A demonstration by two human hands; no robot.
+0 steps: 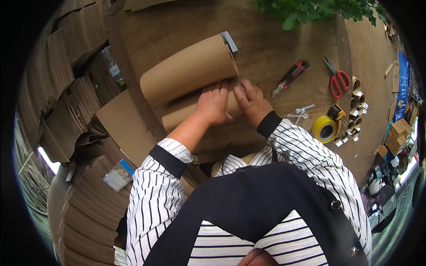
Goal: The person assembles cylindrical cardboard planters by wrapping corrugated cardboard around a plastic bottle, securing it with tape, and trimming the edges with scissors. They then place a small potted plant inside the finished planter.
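Observation:
A smaller roll of brown cardboard (179,117) lies on the wooden table, close to me. My left hand (214,105) rests over its middle, fingers together and pressed against it. At its right end my right hand (254,101) is closed, with the fingers bent over the edge. Just beyond, touching or nearly touching the left fingertips, is a larger roll of corrugated cardboard (188,68). A pale strip (229,41) sticks out of that roll's right end. The undersides of both hands are hidden.
To the right lie a red-and-black utility knife (290,78), red-handled scissors (339,83), small white plastic scoops (301,111) and yellow tape (325,129). Several labelled cardboard tubes (353,108) stand beyond. Cardboard stacks (88,213) fill the left; green leaves (310,13) overhang the far right.

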